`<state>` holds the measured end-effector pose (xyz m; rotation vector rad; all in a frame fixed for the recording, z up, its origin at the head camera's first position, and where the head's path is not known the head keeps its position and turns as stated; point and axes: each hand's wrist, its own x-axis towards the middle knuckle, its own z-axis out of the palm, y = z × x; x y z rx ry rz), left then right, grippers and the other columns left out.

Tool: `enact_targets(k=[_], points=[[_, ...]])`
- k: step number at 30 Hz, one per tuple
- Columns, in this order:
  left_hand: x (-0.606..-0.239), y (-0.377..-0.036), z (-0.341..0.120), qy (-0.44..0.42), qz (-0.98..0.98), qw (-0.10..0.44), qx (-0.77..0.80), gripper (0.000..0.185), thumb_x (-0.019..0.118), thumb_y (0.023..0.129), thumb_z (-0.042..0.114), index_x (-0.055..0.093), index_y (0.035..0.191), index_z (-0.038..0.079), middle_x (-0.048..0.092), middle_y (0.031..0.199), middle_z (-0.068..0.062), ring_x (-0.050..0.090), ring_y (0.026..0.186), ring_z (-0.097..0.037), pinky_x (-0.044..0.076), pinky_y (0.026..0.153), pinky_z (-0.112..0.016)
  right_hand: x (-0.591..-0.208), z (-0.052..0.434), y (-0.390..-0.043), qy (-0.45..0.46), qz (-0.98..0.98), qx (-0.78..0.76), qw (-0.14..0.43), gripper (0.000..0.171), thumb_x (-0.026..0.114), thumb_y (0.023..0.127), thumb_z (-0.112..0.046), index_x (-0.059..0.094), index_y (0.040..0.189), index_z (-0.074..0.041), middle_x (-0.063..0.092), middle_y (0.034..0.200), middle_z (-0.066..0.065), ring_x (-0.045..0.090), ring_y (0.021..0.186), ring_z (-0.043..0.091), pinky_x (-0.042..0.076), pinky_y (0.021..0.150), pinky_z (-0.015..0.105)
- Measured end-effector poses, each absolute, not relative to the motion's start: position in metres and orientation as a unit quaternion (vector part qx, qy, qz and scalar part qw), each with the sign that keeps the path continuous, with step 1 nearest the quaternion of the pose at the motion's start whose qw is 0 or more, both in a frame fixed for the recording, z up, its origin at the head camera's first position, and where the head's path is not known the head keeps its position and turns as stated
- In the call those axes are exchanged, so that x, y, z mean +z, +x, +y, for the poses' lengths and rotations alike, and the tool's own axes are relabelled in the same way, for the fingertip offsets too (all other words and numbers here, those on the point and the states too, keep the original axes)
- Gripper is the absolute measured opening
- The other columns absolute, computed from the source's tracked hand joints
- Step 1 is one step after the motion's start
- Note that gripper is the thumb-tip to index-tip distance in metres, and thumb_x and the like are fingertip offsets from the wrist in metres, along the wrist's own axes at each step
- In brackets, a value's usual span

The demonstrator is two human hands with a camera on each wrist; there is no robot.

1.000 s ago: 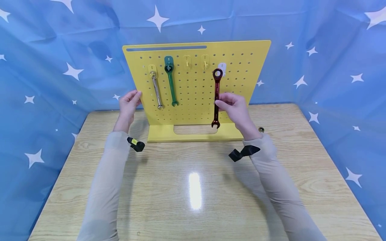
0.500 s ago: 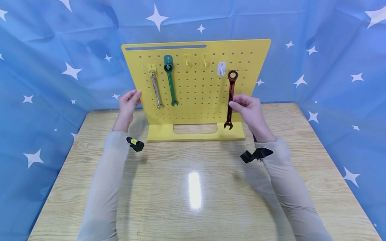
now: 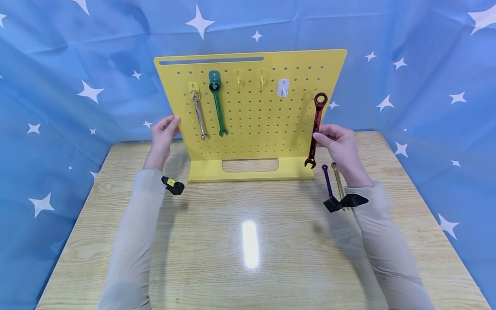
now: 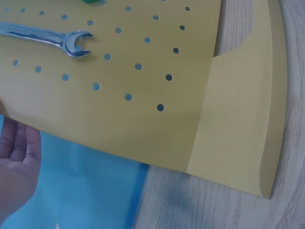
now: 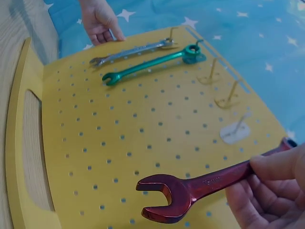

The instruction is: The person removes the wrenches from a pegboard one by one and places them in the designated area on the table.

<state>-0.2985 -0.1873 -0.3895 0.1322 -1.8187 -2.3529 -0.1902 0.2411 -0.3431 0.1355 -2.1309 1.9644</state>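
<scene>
My right hand (image 3: 339,146) pinches a dark red combination wrench (image 3: 315,129) by its shank, ring end up and open end down, in front of the board's right edge. In the right wrist view the red wrench's (image 5: 171,198) open end points left. My left hand (image 3: 163,135) grips the left edge of the yellow pegboard (image 3: 248,142) between thumb and fingers. A silver wrench (image 3: 199,115) and a green wrench (image 3: 218,107) hang from hooks on the board's left half. Right of them are two bare yellow hooks (image 3: 262,79) and a bare white hook (image 3: 283,88).
On the table (image 3: 217,241), right of the board's foot, lie a purple wrench (image 3: 327,181) and a gold wrench (image 3: 339,183), partly hidden by the right wrist's black camera mount (image 3: 350,201). A blue star-patterned cloth (image 3: 418,107) stands behind the table.
My right hand has carried the red wrench from in front of the white hook to the right, baring that hook. The purple and gold wrenches have come into sight. My left hand stays on the board.
</scene>
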Motion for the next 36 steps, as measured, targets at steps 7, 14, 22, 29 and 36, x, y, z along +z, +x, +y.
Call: enact_targets(k=[7, 14, 22, 29, 36], points=[[-0.390, -0.299, -0.188, 0.045, -0.607, 0.085, -0.789, 0.007, 0.068, 0.087, 0.011, 0.069, 0.080, 0.013, 0.066, 0.075, 0.003, 0.061, 0.069, -0.009, 0.052, 0.067, -0.019, -0.349, 0.261, -0.183, 0.030, -0.730, 0.672, 0.118, 0.014, 0.063, 0.087, 0.002, 0.068, 0.083, -0.010, 0.065, 0.074, -0.006, 0.061, 0.064, 0.005, 0.054, 0.063, 0.016], [-0.390, -0.300, -0.189, 0.046, -0.604, 0.088, -0.791, 0.010, 0.067, 0.087, 0.010, 0.070, 0.078, 0.014, 0.066, 0.074, 0.003, 0.062, 0.068, -0.008, 0.053, 0.066, -0.018, -0.356, 0.282, -0.176, 0.009, -0.739, 0.663, 0.120, 0.009, 0.064, 0.088, -0.001, 0.070, 0.086, -0.007, 0.066, 0.076, -0.006, 0.061, 0.064, 0.006, 0.054, 0.063, 0.016], [-0.390, -0.299, -0.189, 0.045, -0.606, 0.090, -0.789, 0.009, 0.068, 0.087, 0.011, 0.070, 0.078, 0.014, 0.066, 0.074, 0.004, 0.061, 0.068, -0.008, 0.053, 0.065, -0.018, -0.365, 0.304, -0.169, -0.039, -0.771, 0.626, 0.115, 0.012, 0.064, 0.089, -0.006, 0.070, 0.083, -0.013, 0.066, 0.074, -0.011, 0.061, 0.064, 0.003, 0.053, 0.062, 0.015], [-0.390, -0.299, -0.189, 0.048, -0.606, 0.092, -0.789, 0.009, 0.067, 0.087, 0.011, 0.070, 0.078, 0.014, 0.066, 0.076, 0.003, 0.062, 0.069, -0.008, 0.053, 0.066, -0.019, -0.374, 0.319, -0.165, -0.058, -0.777, 0.620, 0.093, 0.012, 0.063, 0.090, -0.008, 0.069, 0.083, -0.013, 0.065, 0.074, -0.010, 0.061, 0.063, 0.003, 0.053, 0.061, 0.015], [-0.390, -0.300, -0.186, 0.047, -0.607, 0.091, -0.788, 0.008, 0.068, 0.086, 0.012, 0.070, 0.079, 0.014, 0.066, 0.075, 0.002, 0.062, 0.069, -0.009, 0.053, 0.066, -0.019, -0.384, 0.331, -0.161, -0.065, -0.770, 0.631, 0.073, 0.015, 0.062, 0.089, -0.002, 0.069, 0.081, -0.013, 0.065, 0.071, -0.010, 0.062, 0.060, 0.003, 0.053, 0.058, 0.014]])
